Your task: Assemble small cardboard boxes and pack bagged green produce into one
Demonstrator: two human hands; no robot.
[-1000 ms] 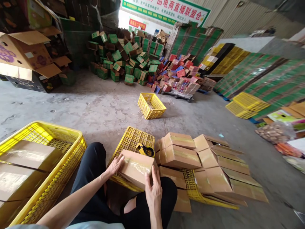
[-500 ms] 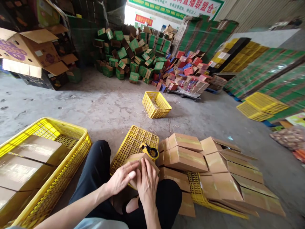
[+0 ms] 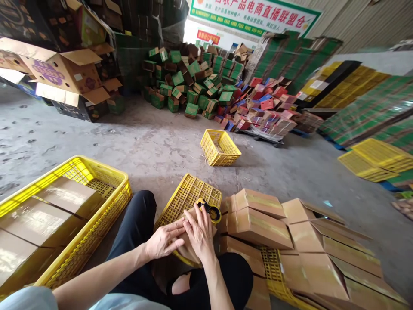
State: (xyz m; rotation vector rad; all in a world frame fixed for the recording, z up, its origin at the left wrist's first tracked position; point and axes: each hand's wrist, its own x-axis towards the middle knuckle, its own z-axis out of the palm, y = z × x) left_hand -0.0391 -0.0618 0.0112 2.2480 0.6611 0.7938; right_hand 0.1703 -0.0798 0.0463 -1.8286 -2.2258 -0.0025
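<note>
Between my knees a brown cardboard box (image 3: 190,251) rests on an upturned yellow plastic crate (image 3: 190,193), largely covered by my hands. My left hand (image 3: 166,239) lies flat on its top with fingers extended. From the other side my right hand (image 3: 198,232) presses on the same top, fingers stretched, its tips close to those of the left. Just beyond the right fingertips sits a yellow and black tape dispenser (image 3: 211,212) on the crate. Neither hand grips anything.
At left a large yellow crate (image 3: 112,178) holds taped cardboard boxes (image 3: 61,198). Stacked cartons (image 3: 258,224) stand at right, some with open flaps. Ahead on the floor is a small yellow crate (image 3: 222,150), with heaps of green boxes (image 3: 192,110) and red boxes (image 3: 266,104) behind.
The view has shifted, so the surroundings appear further right and slightly lower. My hands remain on the box top, the right fingers now tilted further left and the fingertips closer together.
</note>
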